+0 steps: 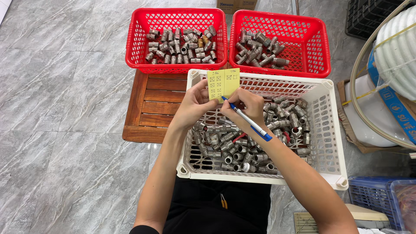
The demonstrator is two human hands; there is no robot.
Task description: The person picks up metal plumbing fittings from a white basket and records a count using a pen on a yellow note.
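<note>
Item: yellow tally slip (222, 83), pinched upright in my left hand (193, 105) over the white basket (333, 143) of metal pipe fittings (242, 147). My right hand (245, 105), closed on a blue-and-white pen (248, 119), sits just right of it; the pen's long axis runs up-left, tip at the slip's lower edge

Both forearms are bare, the left hand (193, 105) and right hand (245, 105) wear no gloves or rings. A black short sleeve (145, 229) shows at the left upper arm, black clothing (216, 208) covers the lap, below the white basket (333, 143)
</note>
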